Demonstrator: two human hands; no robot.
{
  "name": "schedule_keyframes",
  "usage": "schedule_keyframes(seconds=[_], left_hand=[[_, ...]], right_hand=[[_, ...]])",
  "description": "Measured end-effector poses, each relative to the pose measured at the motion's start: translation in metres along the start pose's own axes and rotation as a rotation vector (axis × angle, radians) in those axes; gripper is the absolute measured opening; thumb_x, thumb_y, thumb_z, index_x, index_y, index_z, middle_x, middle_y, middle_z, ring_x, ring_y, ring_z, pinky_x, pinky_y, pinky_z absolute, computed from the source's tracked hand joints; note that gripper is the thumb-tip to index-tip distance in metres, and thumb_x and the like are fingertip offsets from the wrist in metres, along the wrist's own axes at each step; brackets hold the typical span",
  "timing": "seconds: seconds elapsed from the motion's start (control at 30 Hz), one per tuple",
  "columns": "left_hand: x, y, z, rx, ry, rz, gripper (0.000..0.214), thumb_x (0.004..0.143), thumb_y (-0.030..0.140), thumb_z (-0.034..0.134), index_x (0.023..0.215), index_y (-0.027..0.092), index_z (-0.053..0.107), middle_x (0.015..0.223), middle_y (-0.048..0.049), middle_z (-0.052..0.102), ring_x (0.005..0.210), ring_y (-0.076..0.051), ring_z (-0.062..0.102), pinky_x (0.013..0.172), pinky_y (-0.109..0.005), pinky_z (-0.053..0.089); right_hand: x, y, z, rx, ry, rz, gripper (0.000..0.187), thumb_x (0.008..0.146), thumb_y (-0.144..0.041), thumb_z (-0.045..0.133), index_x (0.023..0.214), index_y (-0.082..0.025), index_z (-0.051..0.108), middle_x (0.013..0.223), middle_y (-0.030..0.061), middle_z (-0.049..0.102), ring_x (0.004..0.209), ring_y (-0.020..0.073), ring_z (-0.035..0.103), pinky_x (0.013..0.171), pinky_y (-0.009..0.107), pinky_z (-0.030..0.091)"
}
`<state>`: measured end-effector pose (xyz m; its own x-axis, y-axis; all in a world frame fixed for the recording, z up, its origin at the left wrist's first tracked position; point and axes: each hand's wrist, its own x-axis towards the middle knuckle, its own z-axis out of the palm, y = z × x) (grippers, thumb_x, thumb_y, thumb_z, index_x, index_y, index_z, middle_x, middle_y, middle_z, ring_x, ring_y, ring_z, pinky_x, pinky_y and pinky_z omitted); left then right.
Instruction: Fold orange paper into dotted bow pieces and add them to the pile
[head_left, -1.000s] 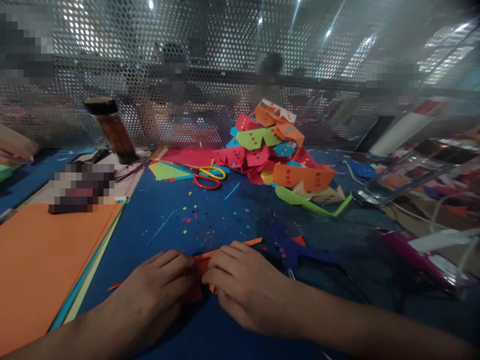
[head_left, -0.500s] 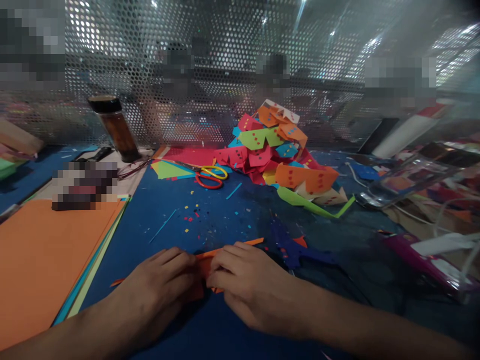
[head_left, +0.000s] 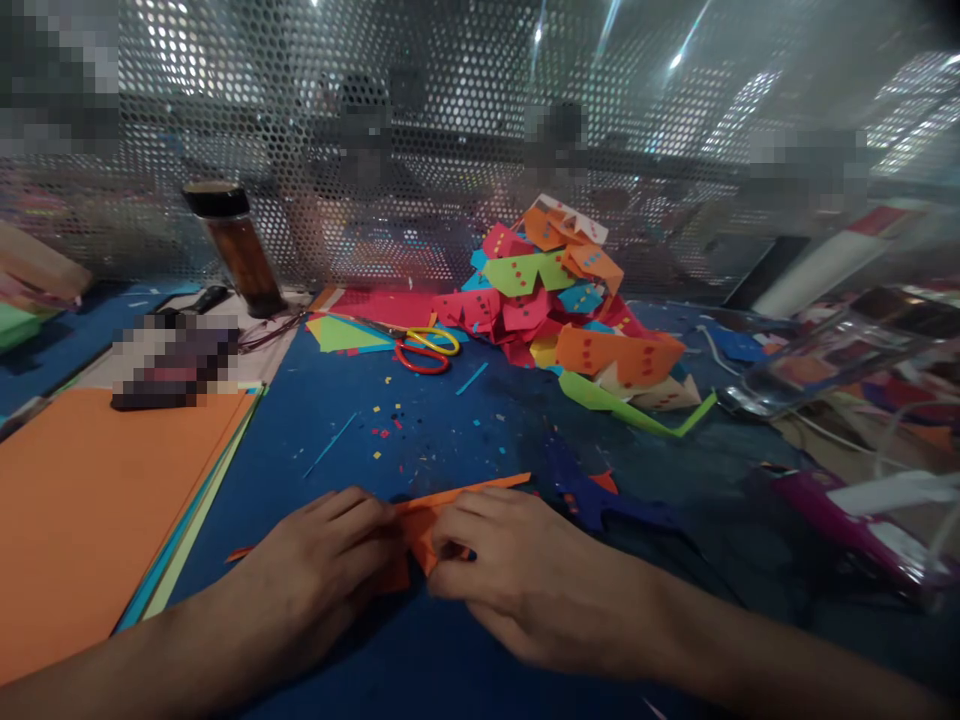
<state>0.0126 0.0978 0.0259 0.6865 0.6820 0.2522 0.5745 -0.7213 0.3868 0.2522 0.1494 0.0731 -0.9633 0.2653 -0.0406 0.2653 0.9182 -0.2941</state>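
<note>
A folded strip of orange paper [head_left: 424, 520] lies on the blue table in front of me, cut into a point near its middle. My left hand [head_left: 334, 550] has its fingers closed over the paper's left part, which it mostly hides. With thumb and fingers bent together, my right hand [head_left: 502, 560] grips the paper's right part; its far edge shows beyond the knuckles. Just past the right hand lies a dark blue glue gun [head_left: 600, 495], with a small orange scrap behind it.
Orange sheets [head_left: 105, 500] are stacked at the left. Scissors [head_left: 424, 350] lie on coloured paper farther back, beside a heap of folded paper pieces [head_left: 570, 300]. A dark-capped bottle [head_left: 244, 255] stands near the perforated screen [head_left: 450, 120]. A purple tool [head_left: 847, 520] and clear jar [head_left: 817, 350] are at right.
My right thumb and fingers have shifted slightly on the orange paper, showing more of its pointed middle. The left hand keeps its grip. The view has moved a little.
</note>
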Motion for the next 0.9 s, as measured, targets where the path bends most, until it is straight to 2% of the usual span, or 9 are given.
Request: schedule_keyframes(seconds=[0.13,0.27,0.57,0.77,0.9], left_hand=[[0.0004,0.0008,-0.0014,-0.002,-0.015,-0.004,0.022,0.093,0.004,0.047,0.096,0.018,0.064,0.093,-0.0064,0.066,0.084,-0.022,0.059,0.074,-0.036,0.051],[0.0011,0.0018,-0.0032,0.011,-0.019,0.003,0.023,0.094,0.005,0.046,0.098,0.019,0.064,0.093,-0.0060,0.066,0.084,-0.021,0.060,0.074,-0.034,0.052],[0.0004,0.0004,-0.0003,-0.007,0.009,-0.004,0.023,0.093,0.005,0.047,0.102,0.018,0.064,0.098,-0.0072,0.068,0.087,-0.023,0.061,0.076,-0.038,0.054],[-0.0044,-0.0021,0.0025,-0.057,0.029,-0.044,0.025,0.095,0.007,0.049,0.113,0.020,0.061,0.107,-0.0064,0.066,0.096,-0.021,0.060,0.083,-0.035,0.052],[-0.0045,-0.0018,0.0014,-0.076,0.030,-0.053,0.027,0.095,0.006,0.048,0.115,0.020,0.059,0.112,-0.0068,0.063,0.100,-0.020,0.059,0.087,-0.034,0.050]], right_hand=[[-0.0001,0.0028,0.0032,0.102,0.055,0.037,0.021,0.091,-0.008,0.053,0.105,-0.015,0.067,0.103,0.0040,0.069,0.097,0.0176,0.059,0.086,0.028,0.045],[0.0000,0.0051,0.0061,0.121,0.068,0.041,0.023,0.090,-0.006,0.051,0.105,-0.012,0.068,0.105,0.0055,0.071,0.100,0.0193,0.059,0.088,0.029,0.045],[0.0012,0.0040,0.0049,0.118,0.078,0.040,0.022,0.089,-0.006,0.053,0.105,-0.012,0.067,0.103,0.0049,0.070,0.099,0.0185,0.057,0.084,0.029,0.045],[0.0041,0.0035,0.0080,0.078,0.063,0.061,0.022,0.091,-0.007,0.052,0.107,-0.015,0.065,0.105,0.0056,0.069,0.094,0.0191,0.055,0.078,0.030,0.044],[0.0049,0.0035,0.0098,0.064,0.068,0.060,0.025,0.092,-0.008,0.052,0.113,-0.015,0.064,0.109,0.0057,0.068,0.098,0.0204,0.054,0.081,0.032,0.045]])
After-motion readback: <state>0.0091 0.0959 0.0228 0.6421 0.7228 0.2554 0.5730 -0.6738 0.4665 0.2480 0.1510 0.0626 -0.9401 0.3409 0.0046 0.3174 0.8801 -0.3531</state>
